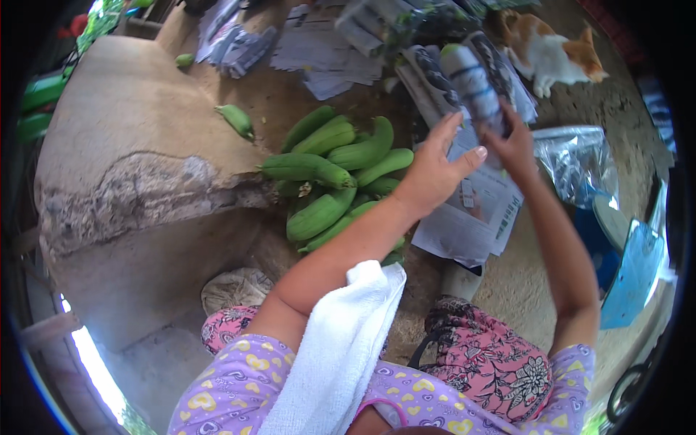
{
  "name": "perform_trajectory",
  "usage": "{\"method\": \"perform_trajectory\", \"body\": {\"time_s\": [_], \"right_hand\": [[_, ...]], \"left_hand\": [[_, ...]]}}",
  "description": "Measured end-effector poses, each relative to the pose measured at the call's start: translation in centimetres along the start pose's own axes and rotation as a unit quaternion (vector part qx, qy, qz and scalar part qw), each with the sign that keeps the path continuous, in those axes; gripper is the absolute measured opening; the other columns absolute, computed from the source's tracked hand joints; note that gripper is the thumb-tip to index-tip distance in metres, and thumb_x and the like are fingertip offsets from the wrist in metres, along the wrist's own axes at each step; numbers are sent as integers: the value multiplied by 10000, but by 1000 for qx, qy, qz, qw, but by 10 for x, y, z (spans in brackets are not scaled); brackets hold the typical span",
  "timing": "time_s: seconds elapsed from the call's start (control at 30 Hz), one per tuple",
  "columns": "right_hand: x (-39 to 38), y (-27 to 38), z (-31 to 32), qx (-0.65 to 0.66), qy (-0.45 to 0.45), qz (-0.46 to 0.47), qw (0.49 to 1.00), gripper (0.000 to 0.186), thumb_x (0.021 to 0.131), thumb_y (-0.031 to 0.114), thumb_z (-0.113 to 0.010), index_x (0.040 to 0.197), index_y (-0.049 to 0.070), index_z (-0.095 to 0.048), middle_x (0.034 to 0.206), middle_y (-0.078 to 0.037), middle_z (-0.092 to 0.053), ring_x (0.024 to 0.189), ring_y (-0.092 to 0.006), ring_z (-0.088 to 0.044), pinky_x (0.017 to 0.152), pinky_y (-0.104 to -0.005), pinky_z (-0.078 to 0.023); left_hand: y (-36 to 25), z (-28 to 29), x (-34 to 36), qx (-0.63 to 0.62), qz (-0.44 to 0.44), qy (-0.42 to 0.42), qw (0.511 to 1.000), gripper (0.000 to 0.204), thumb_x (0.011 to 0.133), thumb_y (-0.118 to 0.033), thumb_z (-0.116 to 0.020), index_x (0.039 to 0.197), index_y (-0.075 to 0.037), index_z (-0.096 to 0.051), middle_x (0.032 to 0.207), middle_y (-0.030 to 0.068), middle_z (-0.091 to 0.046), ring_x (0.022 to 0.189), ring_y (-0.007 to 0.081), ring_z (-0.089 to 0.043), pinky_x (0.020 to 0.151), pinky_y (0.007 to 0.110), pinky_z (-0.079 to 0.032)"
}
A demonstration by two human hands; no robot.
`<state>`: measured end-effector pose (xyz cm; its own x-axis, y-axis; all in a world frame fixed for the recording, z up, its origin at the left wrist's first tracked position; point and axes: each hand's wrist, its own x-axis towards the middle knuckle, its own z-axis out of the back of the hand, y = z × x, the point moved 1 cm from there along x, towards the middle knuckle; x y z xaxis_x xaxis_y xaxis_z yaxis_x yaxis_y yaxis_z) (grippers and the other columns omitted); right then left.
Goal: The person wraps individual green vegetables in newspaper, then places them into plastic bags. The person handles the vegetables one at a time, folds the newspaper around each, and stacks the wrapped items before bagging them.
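A newspaper-wrapped gourd (pixel 470 81) lies slanted among other paper rolls, its pale green tip showing at the far end. My right hand (pixel 513 143) has its thumb and fingers around the near end of this roll; some of the grip is blurred. Beside it, my left hand (pixel 437 165) is open, fingers spread and apart from the roll, above newspaper sheets (pixel 471 210) stacked flat on the ground. Left of that hand sits a heap of long green gourds (pixel 319 206), unwrapped. A white towel (pixel 337 341) hangs down in front of me.
An orange and white cat (pixel 547 51) is at the far right. Below it are a clear plastic bag (pixel 580 156) and a blue object (pixel 632 272). More newspaper (pixel 319 43) lies at the back. A broken concrete ledge (pixel 123 130) stands left, with a loose gourd (pixel 235 121) nearby.
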<state>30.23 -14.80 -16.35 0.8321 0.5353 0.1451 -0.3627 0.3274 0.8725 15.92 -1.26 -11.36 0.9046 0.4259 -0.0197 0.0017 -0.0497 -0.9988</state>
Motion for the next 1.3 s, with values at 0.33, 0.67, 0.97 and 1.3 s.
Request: {"method": "perform_trajectory", "body": {"time_s": [0.33, 0.67, 0.97, 1.3], "right_hand": [[113, -50, -55, -163, 33, -46, 985, 680, 751, 416, -743, 1272, 22, -553, 1113, -220, -671, 1056, -368, -640, 915, -415, -488], [66, -26, -17, -247, 30, 124, 961, 487, 821, 197, -716, 1265, 63, -569, 1283, -163, -536, 1214, -354, -500, 1042, -419, -393], [-36, -12, 44, -188, 117, 48, 974, 428, 814, 100, -686, 1228, 58, -585, 1297, -147, -538, 1231, -329, -505, 1039, -414, -398], [-68, 17, 50, -99, 124, -81, 984, 372, 848, 166, -673, 1206, 88, -609, 1345, -85, -519, 1227, -247, -509, 946, -367, -440]], "left_hand": [[25, 331, 69, 493, 93, -33, 864, 457, 883, -229, -673, 1286, -28, -596, 1286, 165, -622, 1179, 269, -601, 1014, 345, -452], [89, 373, 51, 622, 283, 162, 712, 609, 722, -214, -814, 1269, -49, -603, 1272, 175, -614, 1183, 329, -579, 1011, 418, -463], [119, 391, 51, 598, 273, 149, 739, 862, 678, -212, -854, 1425, -86, -443, 1307, 173, -590, 1208, 308, -568, 1026, 391, -453], [122, 390, 63, 575, 246, 152, 766, 729, 724, -388, -817, 1309, -34, -564, 1226, 200, -634, 1139, 339, -603, 971, 406, -474]]}}
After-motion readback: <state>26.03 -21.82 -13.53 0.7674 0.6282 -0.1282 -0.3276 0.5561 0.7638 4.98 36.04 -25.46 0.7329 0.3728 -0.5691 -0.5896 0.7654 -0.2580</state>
